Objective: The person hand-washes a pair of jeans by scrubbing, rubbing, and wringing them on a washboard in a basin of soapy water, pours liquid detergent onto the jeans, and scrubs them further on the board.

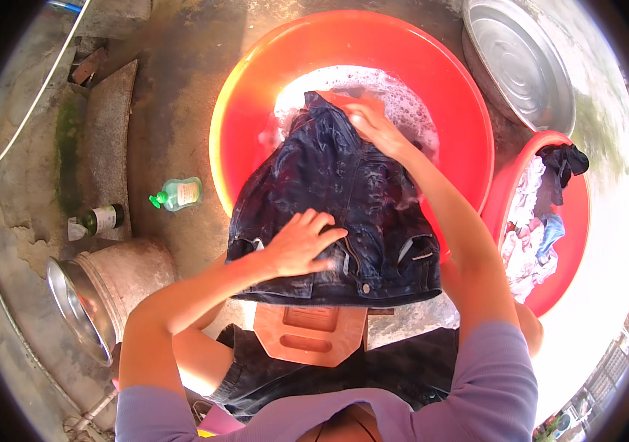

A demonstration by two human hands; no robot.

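Wet dark denim jeans [320, 182] lie spread over an orange plastic washboard [310, 334], waistband towards me, with pale suds on the cloth. The washboard leans across the near rim of a large red basin [461, 110] holding foamy water [403, 105]. My left hand [306, 243] rests on the jeans near the fly, its fingers apart. At the far end, my right hand [370, 124] has its fingers bent at the gathered edge of the jeans, beside the board's top; whether it grips the cloth is partly hidden.
At the right stand a second red basin [574, 221] of clothes and a large metal basin [513, 61]. To the left are a green pump bottle [182, 194], a dark labelled bottle [105, 219] and a metal bowl [80, 309] against a tipped bucket-like container [126, 276].
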